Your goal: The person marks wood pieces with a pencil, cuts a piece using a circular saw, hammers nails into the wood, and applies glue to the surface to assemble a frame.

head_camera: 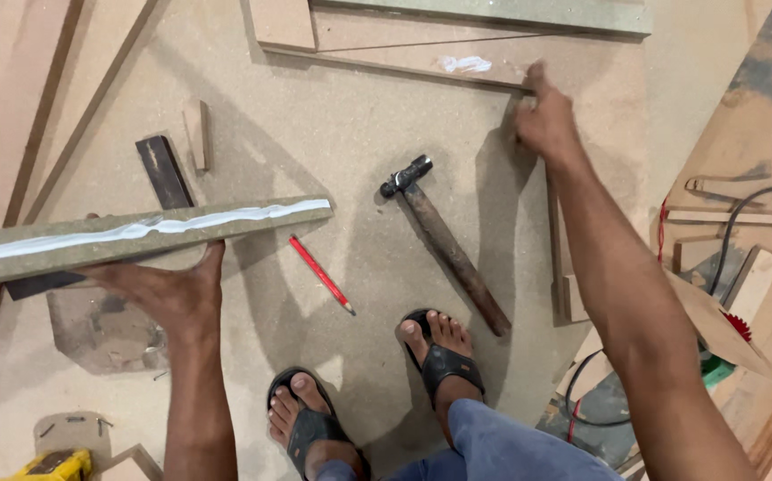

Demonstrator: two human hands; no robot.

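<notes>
person holding a glue-lined board strip while reaching across the floor sheet.

the left hand (168,294) is supporting a long grey-green board strip (137,230) from beneath, its grip closed around the lower edge, a white bead of glue (181,222) running along the top face. the right hand (544,120) is stretching out to a thin wooden strip (404,67) at the far edge of the sheet, fingers pressing on it. a hammer (444,240) and a red pencil (321,273) are lying on the floor sheet (333,134) between the arms, near two sandalled feet (439,352).
</notes>
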